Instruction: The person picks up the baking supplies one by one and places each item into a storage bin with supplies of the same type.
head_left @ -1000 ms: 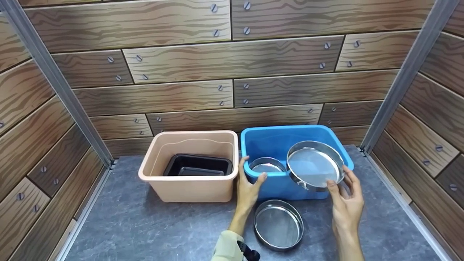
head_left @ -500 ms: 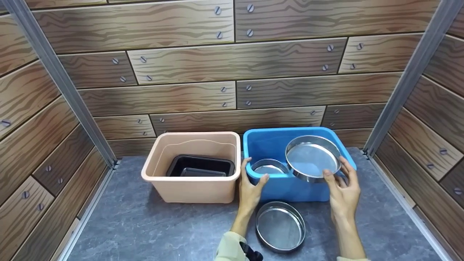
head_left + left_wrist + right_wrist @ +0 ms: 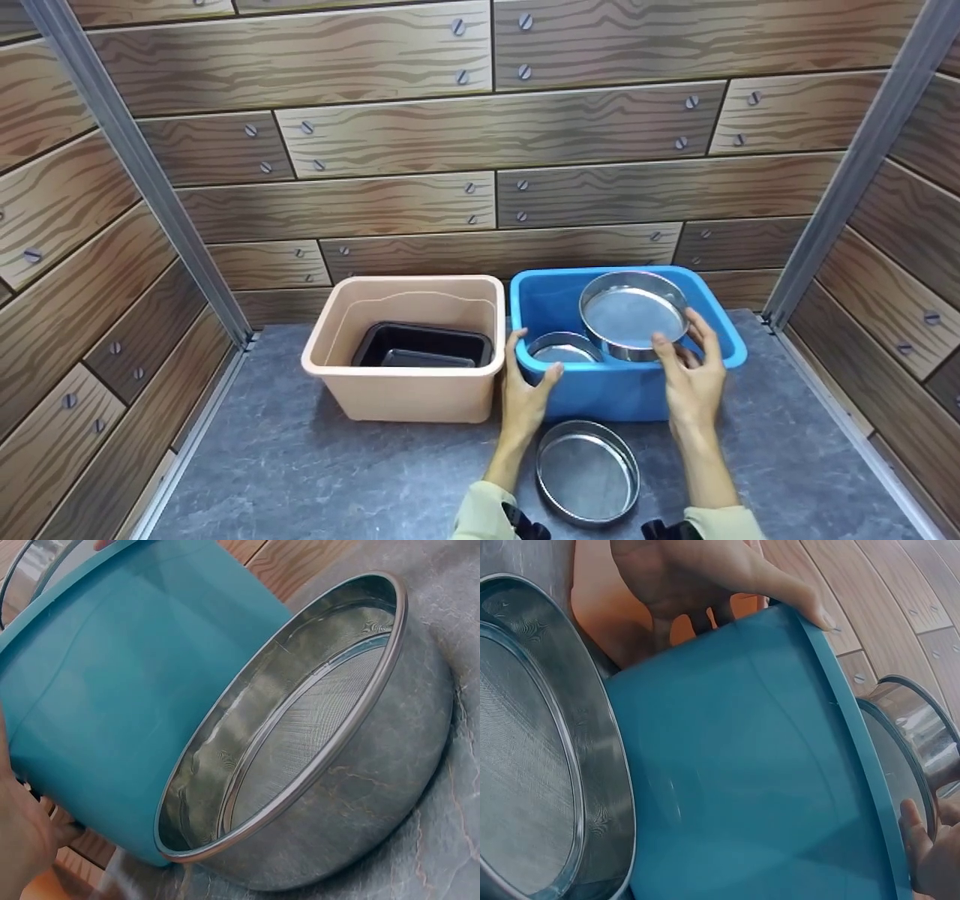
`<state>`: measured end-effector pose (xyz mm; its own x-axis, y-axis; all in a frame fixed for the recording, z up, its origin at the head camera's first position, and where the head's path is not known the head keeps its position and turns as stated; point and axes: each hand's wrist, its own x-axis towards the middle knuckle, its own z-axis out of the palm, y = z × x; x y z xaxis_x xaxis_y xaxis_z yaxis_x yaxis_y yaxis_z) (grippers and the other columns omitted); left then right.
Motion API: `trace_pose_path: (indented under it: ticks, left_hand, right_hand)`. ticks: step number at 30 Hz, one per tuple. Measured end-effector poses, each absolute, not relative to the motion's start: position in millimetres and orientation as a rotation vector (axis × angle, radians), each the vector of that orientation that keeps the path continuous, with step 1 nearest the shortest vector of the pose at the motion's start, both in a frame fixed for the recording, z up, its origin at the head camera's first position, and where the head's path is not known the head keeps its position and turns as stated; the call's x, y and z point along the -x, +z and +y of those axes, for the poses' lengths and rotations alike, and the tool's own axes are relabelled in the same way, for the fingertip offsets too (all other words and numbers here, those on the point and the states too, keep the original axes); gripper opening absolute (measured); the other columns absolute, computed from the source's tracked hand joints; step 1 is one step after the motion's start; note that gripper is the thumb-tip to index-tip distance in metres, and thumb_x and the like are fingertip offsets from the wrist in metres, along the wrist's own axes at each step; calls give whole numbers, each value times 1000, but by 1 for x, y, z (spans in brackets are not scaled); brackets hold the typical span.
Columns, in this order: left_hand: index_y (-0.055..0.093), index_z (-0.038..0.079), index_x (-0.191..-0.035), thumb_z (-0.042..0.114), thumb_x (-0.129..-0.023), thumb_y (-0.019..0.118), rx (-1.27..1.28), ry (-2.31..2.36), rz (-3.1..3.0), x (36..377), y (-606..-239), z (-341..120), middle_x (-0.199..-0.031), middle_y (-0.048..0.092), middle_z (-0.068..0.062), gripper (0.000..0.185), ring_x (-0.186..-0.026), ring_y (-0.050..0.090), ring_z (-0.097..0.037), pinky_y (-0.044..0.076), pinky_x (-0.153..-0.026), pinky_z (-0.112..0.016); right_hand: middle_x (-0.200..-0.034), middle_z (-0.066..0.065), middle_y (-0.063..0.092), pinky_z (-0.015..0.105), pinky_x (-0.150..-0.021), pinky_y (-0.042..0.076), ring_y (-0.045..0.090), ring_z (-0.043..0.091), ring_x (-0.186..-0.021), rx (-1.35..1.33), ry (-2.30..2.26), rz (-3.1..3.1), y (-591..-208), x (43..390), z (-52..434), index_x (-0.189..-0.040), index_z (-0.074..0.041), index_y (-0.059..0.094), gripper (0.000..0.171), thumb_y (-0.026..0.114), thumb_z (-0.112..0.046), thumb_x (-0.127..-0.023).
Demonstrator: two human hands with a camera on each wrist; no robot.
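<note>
Nearest you, at the bottom centre of the head view, one steel sieve [image 3: 587,471] lies flat on the grey table [image 3: 300,465], untouched over the last second. Just above it your left hand [image 3: 525,390] stays clasped over the near left rim of the blue tub [image 3: 720,337], steadying it. Your right hand [image 3: 690,375], pinching a second sieve [image 3: 632,313] by its rim, has carried it from the tub's near right edge inward, tilted above a third sieve [image 3: 562,349] lying inside, so it looks close to being set down.

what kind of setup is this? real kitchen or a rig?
Likely a staged recording booth, not a real kitchen. The walls are printed wood-plank panels with drawn screws, held by metal corner posts. On the grey stone-look tabletop stand only two plastic bins, beige and blue, with metal sieves.
</note>
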<state>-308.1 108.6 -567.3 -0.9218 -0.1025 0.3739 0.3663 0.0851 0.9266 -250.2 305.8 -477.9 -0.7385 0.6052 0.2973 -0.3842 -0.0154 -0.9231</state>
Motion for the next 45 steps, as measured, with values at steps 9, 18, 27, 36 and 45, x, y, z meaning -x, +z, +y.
trace_pose_path:
  ticks: [9,18,27,36,45]
  left_hand:
    - [36,42,-142,48,-77,77,263,-1896,-2041,308,-568,110,-147,43,6,77,-124,48,-12,37,-107,-38]
    - [36,39,-143,45,-78,77,290,-1889,-2003,307,-565,107,-147,45,-2,76,-123,50,-16,38,-106,-41]
    - [37,39,-143,47,-77,77,294,-1863,-2026,308,-566,106,-147,44,2,78,-126,47,-13,37,-108,-39]
    - [37,38,-143,46,-77,78,296,-1873,-2018,306,-568,106,-145,45,3,78,-129,46,-15,35,-109,-39]
    - [37,37,-144,45,-77,78,316,-1862,-2006,307,-568,106,-145,45,4,79,-130,46,-16,36,-109,-39]
  right_hand:
    - [-136,16,45,15,-82,48,56,20,-97,233,1708,-1682,-481,270,307,-143,-15,49,66,77,-13,-83]
    - [-130,10,41,11,-78,50,58,20,-96,216,1415,-1870,-484,273,299,-142,-22,50,70,82,-19,-79]
    - [-122,13,43,17,-78,45,57,25,-93,250,1288,-2006,-485,271,295,-137,-20,56,65,82,-27,-78]
    - [-122,20,44,41,-84,39,47,30,-109,160,1120,-2124,-490,271,290,-131,-13,60,60,83,-17,-76]
    - [-125,20,43,40,-84,42,50,31,-107,169,1108,-2148,-489,269,288,-131,-14,61,58,82,-14,-77]
